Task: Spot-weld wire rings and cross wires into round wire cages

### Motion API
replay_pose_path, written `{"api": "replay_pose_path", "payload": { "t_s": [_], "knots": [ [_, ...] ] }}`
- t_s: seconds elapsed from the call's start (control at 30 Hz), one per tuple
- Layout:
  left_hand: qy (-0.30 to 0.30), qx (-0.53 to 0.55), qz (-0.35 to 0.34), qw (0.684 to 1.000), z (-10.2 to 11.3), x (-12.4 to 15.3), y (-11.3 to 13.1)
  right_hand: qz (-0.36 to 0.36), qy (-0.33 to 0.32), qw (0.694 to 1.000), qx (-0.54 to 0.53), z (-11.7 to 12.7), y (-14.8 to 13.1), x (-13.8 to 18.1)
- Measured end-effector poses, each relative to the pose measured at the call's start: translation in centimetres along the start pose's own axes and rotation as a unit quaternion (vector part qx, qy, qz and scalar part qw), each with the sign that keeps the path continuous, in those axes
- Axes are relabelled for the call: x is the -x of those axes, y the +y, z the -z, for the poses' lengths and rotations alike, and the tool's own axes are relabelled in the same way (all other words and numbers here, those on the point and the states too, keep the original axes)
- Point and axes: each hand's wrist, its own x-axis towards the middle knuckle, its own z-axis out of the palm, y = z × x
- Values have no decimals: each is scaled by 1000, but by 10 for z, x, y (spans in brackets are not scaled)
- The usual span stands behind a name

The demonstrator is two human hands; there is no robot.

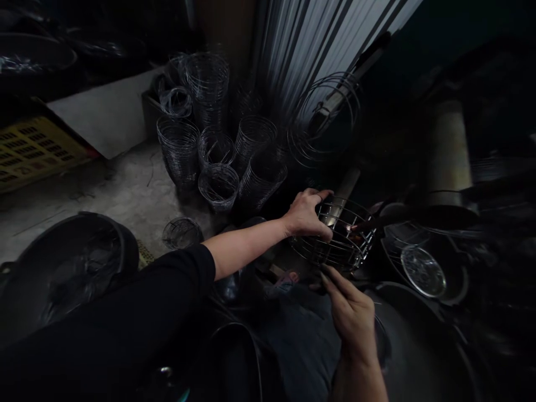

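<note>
A round wire basket (363, 258) sits in front of me at a dark machine, with a pale metal bar (334, 211) reaching inside it. My left hand (309, 215) is closed on the basket's left side, thumb and fingers over its wires. Below the near rim is my right hand (354, 310), its fingers pinched together close to the wires. What they pinch, if anything, is too dark to make out. A dark arm (387, 219) enters the basket from the right and ends near its middle in a small reddish spot.
Several stacks of wire rings (209, 92) stand on the floor ahead. Loose wire hoops (299, 139) hang to their right. A large dark basin (129, 248) is at left, a yellow crate (31, 148) behind it. On the right are another basin (460, 279) and a thick pale cylinder (450, 145).
</note>
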Motion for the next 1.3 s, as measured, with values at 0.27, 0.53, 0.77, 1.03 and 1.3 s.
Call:
{"api": "replay_pose_path", "payload": {
  "t_s": [0.27, 0.53, 0.77, 1.03, 1.3],
  "knots": [
    [-19, -2, 39, 999, -1, -1, 1, 8, -91, 996, 4, -19, 10, 4],
    [-12, -40, 40, 998, 4, 7, 14, -19, -108, 994, 26, -28, 22, 14],
    [-6, -45, 18, 999, 1, 8, 13, -40, -131, 990, 30, -32, 24, 20],
    [-40, -37, 59, 997, 5, 15, 18, -58, -132, 989, 34, -38, 27, 24],
    [11, -31, 69, 997, -5, -5, 11, -62, -153, 986, 22, -39, 18, 29]
  ]
}}
